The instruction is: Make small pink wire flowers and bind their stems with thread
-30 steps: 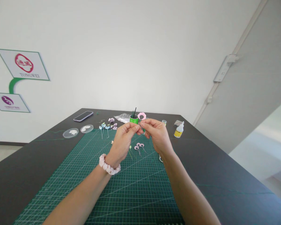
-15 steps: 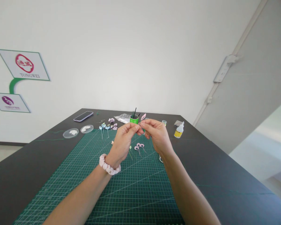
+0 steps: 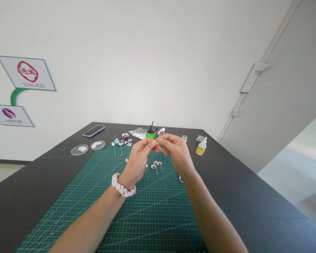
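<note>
You are holding a pink petal (image 3: 161,131) on its wire above the green cutting mat (image 3: 116,211): your left hand (image 3: 137,160) and right hand (image 3: 175,151) are both pinching it with closed fingertips. A green cup (image 3: 150,134) is standing just behind.

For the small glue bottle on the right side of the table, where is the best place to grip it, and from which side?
Probably the yellow body of the glue bottle, from above or its right side. It stands upright, tapering to a narrow white nozzle; a small dark object sits just behind it and the table to its right looks open.
</note>
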{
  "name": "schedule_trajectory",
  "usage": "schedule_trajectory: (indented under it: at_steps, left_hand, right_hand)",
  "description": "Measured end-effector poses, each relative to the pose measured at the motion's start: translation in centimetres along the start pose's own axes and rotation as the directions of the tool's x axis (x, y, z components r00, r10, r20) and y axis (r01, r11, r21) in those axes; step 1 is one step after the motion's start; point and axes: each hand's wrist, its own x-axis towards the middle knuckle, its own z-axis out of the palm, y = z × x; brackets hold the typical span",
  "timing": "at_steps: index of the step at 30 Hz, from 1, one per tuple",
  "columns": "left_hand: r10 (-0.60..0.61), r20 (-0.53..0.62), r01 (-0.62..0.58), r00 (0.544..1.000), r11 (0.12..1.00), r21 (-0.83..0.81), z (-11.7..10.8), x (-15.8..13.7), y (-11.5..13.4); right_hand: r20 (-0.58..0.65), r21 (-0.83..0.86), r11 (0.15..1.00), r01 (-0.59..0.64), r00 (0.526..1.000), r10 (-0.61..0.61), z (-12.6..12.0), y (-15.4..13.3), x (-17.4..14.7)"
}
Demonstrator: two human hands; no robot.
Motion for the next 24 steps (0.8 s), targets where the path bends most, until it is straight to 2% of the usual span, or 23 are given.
schedule_trajectory:
  at_steps: [24]
  left_hand:
    - [0.001, 0.015, -0.001, 1.000, 1.000, 0.000, -0.02, -0.04, -0.12]
  right_hand:
    - [-0.022, -0.015, 1.000, 0.019, 1.000, -0.019, -0.03, -0.17, 0.02]
